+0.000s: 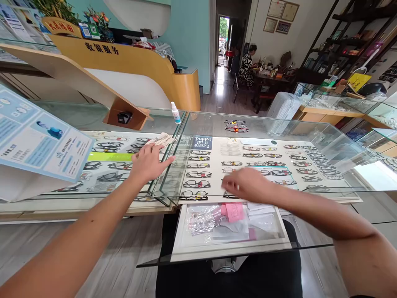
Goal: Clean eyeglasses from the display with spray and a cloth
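Observation:
My left hand (148, 162) lies flat on the glass top of the left display case (102, 120), fingers stretched out, its fingertips touching a beige cloth (161, 140) near the case's corner. My right hand (245, 184) hovers over the glass of the right display case (279, 132), blurred by motion, so its fingers are unclear. Rows of eyeglass frames (198, 174) lie under the glass. Below the right hand an open drawer (231, 244) holds clear plastic bags, a pink note (235, 211) and white papers.
A small spray bottle (175, 112) stands on the glass behind the left hand. A blue leaflet (37, 140) leans at the left. A wooden reception counter (130, 62) lies beyond. A person sits at a table (269, 76) at the back. Shelves stand at the right.

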`<state>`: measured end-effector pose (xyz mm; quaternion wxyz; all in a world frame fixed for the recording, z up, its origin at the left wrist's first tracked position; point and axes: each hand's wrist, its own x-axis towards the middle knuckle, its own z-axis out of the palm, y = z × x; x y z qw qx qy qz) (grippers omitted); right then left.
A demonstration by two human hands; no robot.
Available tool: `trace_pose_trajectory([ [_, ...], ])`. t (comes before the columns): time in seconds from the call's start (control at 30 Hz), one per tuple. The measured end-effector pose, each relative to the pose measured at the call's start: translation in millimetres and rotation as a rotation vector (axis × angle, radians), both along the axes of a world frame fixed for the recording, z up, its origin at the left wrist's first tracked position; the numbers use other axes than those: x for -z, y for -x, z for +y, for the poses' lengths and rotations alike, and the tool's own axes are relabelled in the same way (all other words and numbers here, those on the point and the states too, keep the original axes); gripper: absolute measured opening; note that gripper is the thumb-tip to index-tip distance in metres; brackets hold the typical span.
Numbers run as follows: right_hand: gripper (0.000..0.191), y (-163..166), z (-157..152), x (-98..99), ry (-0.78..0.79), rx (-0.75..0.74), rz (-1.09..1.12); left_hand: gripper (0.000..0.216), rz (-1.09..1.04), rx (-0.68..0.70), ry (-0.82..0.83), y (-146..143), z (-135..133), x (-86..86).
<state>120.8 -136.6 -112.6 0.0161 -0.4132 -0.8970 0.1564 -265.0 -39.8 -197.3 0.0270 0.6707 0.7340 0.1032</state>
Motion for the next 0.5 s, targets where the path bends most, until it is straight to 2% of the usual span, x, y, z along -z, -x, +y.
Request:
trace_pose_trajectory([
  [0.1, 0.038, -22.7, 94.8, -16.6, -0.387, 0.28, -0.088, 0.092, 0.002, -0.003, 0.013, 0.0, -0.3, -1.3],
  [0.17, 0.043, -38.8, 154.2, -11.8, -0.477, 0.347, -0.205, 0.091, -0.002, 0.001, 0.007, 0.2, -0.6, -1.3],
  [0.23, 0.045, -51.1, 198.6, 1.1, -0.476, 0.369, -0.232, 0.09, -0.005, 0.007, -0.006, 0.7, -0.8, -0.5],
  [0.33, 0.047, -59.0, 236.8, 24.5, -0.44, 0.385, -0.257, 0.088, 0.001, 0.007, -0.015, 1.5, -1.3, 0.9],
  [0.5, 0.048, -56.5, 266.7, 49.3, -0.421, 0.375, -0.261, 0.088, 0.01, 0.009, 0.003, 1.6, -2.9, 0.8],
])
